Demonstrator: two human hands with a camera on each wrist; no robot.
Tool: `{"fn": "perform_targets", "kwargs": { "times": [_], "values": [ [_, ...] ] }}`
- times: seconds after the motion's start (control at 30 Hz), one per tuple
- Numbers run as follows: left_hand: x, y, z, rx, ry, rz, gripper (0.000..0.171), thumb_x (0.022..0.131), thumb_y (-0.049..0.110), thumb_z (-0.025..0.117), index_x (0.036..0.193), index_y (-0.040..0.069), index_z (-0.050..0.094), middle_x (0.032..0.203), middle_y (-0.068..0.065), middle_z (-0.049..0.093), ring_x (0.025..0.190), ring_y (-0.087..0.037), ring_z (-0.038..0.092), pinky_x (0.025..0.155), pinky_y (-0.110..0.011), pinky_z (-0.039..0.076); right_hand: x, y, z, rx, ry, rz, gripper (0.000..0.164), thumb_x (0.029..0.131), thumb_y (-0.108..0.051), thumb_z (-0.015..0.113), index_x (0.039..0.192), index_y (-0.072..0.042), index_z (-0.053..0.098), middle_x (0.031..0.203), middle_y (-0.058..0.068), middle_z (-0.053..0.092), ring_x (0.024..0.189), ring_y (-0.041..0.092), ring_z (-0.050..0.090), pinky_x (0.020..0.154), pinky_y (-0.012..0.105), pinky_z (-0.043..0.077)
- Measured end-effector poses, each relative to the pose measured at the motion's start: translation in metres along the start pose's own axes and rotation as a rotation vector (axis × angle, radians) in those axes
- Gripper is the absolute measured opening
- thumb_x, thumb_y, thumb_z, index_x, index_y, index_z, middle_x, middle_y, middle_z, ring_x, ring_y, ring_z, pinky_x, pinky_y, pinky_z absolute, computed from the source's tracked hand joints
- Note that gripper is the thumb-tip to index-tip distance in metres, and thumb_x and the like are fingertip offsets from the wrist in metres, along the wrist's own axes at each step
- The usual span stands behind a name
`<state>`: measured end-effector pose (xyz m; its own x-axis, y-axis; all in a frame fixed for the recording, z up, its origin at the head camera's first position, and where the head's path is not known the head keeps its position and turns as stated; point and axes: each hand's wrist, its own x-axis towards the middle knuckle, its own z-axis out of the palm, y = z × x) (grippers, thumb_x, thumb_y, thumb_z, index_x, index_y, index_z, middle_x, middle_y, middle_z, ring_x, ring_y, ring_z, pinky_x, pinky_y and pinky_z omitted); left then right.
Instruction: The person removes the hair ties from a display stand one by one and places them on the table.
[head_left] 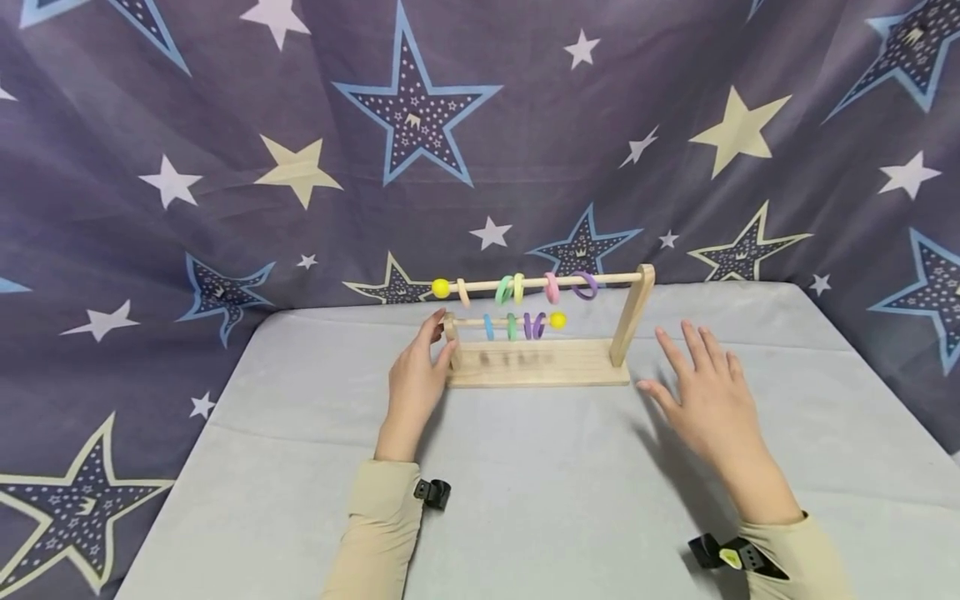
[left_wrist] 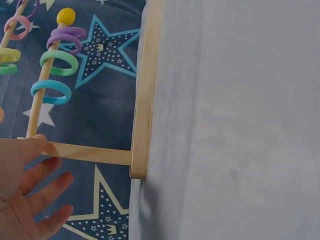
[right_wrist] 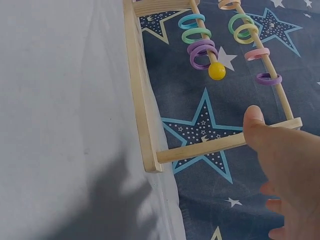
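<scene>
A pale wooden ring stand has a long base, a shorter left post and a taller right post. Each post carries a horizontal dowel tipped with a yellow ball. My left hand is at the left post, thumb and fingertips about its upper end; the left wrist view shows the thumb over the post and other fingers spread. On the lower dowel hang blue, green and purple rings. The upper dowel bears peach, green, yellow, pink and purple rings. My right hand, fingers spread, hovers right of the taller post.
The stand sits on a table covered in light grey cloth. Behind it and at the sides hangs a dark star-patterned curtain. Each wrist carries a small black camera.
</scene>
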<state>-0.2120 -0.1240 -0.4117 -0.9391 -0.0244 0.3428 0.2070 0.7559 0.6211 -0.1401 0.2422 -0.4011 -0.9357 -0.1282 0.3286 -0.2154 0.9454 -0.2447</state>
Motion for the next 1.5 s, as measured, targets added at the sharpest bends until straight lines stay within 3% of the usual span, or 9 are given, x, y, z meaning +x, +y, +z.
{"fn": "perform_targets", "kwargs": {
  "times": [0.2, 0.4, 0.77, 1.13, 1.3, 1.5],
  "values": [
    [0.002, -0.001, 0.001, -0.018, 0.001, 0.007, 0.055, 0.097, 0.02, 0.066, 0.148, 0.019, 0.045, 0.127, -0.009, 0.066, 0.112, -0.029, 0.063, 0.087, -0.053, 0.05, 0.002, -0.006, -0.007, 0.046, 0.079, -0.052, 0.071, 0.095, -0.036, 0.065, 0.154, -0.012, 0.033, 0.156, 0.024, 0.029, 0.142, 0.044, 0.025, 0.113, 0.063, 0.018],
    [0.005, 0.001, 0.002, -0.178, -0.012, -0.045, 0.05, 0.099, 0.017, 0.063, 0.146, 0.017, 0.046, 0.125, -0.012, 0.066, 0.115, -0.026, 0.062, 0.096, -0.048, 0.049, 0.003, -0.019, -0.009, 0.136, 0.149, -0.16, 0.072, 0.09, -0.025, 0.072, 0.152, -0.011, 0.039, 0.152, 0.023, 0.037, 0.136, 0.047, 0.035, 0.113, 0.058, 0.025],
    [0.002, 0.001, 0.01, -0.28, 0.004, -0.055, 0.049, 0.098, 0.01, 0.062, 0.145, 0.016, 0.047, 0.127, -0.015, 0.062, 0.111, -0.028, 0.063, 0.095, -0.045, 0.05, 0.016, -0.042, 0.008, 0.255, 0.295, -0.28, 0.057, 0.087, -0.015, 0.074, 0.14, -0.004, 0.055, 0.14, 0.017, 0.055, 0.124, 0.039, 0.052, 0.105, 0.054, 0.038],
    [0.003, -0.001, 0.014, -0.258, -0.002, -0.065, 0.05, 0.098, 0.008, 0.063, 0.145, 0.015, 0.046, 0.127, -0.015, 0.062, 0.11, -0.028, 0.064, 0.094, -0.045, 0.051, 0.034, -0.07, 0.042, 0.532, 0.292, -0.148, 0.028, 0.089, -0.009, 0.074, 0.116, -0.005, 0.071, 0.109, 0.01, 0.071, 0.098, 0.026, 0.064, 0.09, 0.045, 0.05],
    [0.004, -0.003, 0.013, -0.261, -0.017, -0.066, 0.051, 0.098, 0.009, 0.063, 0.145, 0.016, 0.046, 0.128, -0.015, 0.061, 0.109, -0.028, 0.064, 0.096, -0.042, 0.05, 0.046, -0.082, 0.055, 0.614, 0.321, -0.12, 0.02, 0.087, -0.007, 0.075, 0.108, -0.005, 0.074, 0.101, 0.008, 0.073, 0.089, 0.024, 0.067, 0.08, 0.042, 0.053],
    [0.005, -0.004, 0.012, -0.252, -0.032, -0.076, 0.05, 0.099, 0.011, 0.062, 0.146, 0.019, 0.045, 0.13, -0.014, 0.061, 0.11, -0.028, 0.063, 0.096, -0.042, 0.05, 0.059, -0.087, 0.074, 0.65, 0.317, -0.061, 0.016, 0.09, -0.009, 0.074, 0.105, -0.006, 0.076, 0.099, 0.009, 0.074, 0.088, 0.024, 0.067, 0.077, 0.043, 0.054]
  ]
}}
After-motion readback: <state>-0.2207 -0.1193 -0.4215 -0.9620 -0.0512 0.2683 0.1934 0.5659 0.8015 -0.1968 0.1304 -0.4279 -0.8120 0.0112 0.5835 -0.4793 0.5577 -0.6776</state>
